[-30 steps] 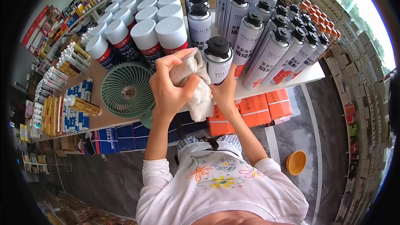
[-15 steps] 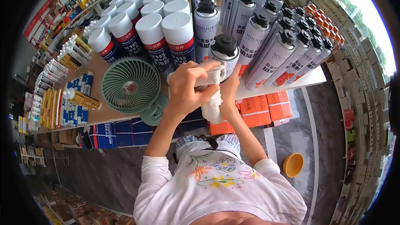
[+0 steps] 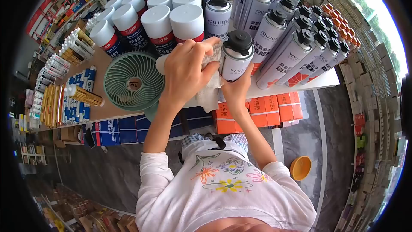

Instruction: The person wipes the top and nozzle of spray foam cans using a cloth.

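Note:
My right hand [image 3: 236,91] is wrapped round the lower part of a spray foam can [image 3: 235,65] with a black cap, held almost upright over the table's front edge. Closed on a whitish cloth [image 3: 209,94], my left hand [image 3: 187,71] is just left of the can. The cloth hangs below the fingers and lies against the can's side. Behind the held can stand similar foam cans [image 3: 267,34] in rows, and white-capped spray cans [image 3: 186,19] with red and blue labels are behind my left hand.
A green fan [image 3: 134,81] stands on the table [image 3: 96,87] to the left, near several sealant tubes [image 3: 84,96]. Below the tabletop are orange boxes [image 3: 264,111] and blue boxes [image 3: 124,129]. An orange bowl [image 3: 300,168] sits on the floor at right.
My left hand has shifted left and slightly up with the cloth, away from the can's front. The can has moved slightly right, and more of its label shows.

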Demonstrator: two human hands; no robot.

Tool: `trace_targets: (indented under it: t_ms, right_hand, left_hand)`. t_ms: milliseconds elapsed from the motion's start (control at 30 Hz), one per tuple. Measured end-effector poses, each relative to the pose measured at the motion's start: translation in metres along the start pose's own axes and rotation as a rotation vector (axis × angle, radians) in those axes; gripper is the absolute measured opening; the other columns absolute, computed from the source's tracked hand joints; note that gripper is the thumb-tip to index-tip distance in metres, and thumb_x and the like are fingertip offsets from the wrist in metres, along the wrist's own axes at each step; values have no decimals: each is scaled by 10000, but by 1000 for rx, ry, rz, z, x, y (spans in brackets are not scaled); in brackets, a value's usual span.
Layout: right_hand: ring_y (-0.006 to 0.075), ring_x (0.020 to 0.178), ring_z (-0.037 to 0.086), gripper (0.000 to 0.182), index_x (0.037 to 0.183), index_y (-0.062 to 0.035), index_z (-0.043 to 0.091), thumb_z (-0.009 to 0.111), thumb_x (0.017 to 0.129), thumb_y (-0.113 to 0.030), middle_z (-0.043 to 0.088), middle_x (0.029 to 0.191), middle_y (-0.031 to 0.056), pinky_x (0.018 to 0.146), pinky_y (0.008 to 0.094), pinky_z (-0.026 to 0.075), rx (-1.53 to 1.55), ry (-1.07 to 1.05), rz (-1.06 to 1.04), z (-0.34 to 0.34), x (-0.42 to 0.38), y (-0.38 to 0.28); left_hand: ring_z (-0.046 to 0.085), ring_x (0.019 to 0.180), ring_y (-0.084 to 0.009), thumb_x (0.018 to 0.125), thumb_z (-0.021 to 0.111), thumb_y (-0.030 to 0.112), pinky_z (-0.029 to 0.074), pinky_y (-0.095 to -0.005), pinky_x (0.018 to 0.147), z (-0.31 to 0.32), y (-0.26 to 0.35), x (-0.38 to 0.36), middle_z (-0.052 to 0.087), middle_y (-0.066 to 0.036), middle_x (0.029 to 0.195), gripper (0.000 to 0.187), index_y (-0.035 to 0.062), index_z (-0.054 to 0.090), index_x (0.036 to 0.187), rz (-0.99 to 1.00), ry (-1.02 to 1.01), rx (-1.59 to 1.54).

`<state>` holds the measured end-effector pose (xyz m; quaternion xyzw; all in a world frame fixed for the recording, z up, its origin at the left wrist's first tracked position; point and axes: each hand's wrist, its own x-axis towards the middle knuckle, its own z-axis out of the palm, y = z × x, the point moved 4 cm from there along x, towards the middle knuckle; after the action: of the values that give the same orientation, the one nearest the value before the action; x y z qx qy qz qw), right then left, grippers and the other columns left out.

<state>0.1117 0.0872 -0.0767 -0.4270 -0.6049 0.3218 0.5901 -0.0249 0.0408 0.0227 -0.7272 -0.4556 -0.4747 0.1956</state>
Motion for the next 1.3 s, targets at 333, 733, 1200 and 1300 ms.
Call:
trace_targets:
  t_ms: [333,733,1200,1300]
  right_hand:
    - [295,1119,608,764,1341,3,397,836,728,-127,601,1195,195,946,397,476,109,-44,156,0,3,7]
    - [295,1135,602,734,1354,-3,379,807,764,-95,596,1209,185,963,394,464,37,-35,53,1,-2,12]
    - [316,1234,510,732,1428,49,283,706,838,-49,463,1327,212,1042,396,410,63,-92,145,6,-8,3]
    - [321,1218,513,734,1430,62,279,698,833,-28,462,1311,216,1038,400,411,62,-56,182,7,-11,2]
  left_hand:
    - [599,720,-202,671,837,168,479,-302,626,16,17,-36,736,-18,1142,461,120,468,941,168,70,-159]
    - [585,706,-197,642,874,149,461,-304,602,26,8,-46,759,-14,1049,506,127,426,876,89,265,-237]
    - [576,661,-196,648,846,89,456,-286,553,10,22,-26,760,-65,1048,471,114,436,878,199,183,-32]
    - [574,651,-190,660,835,80,447,-280,532,9,31,-24,761,-65,1038,459,110,433,881,153,192,-24]
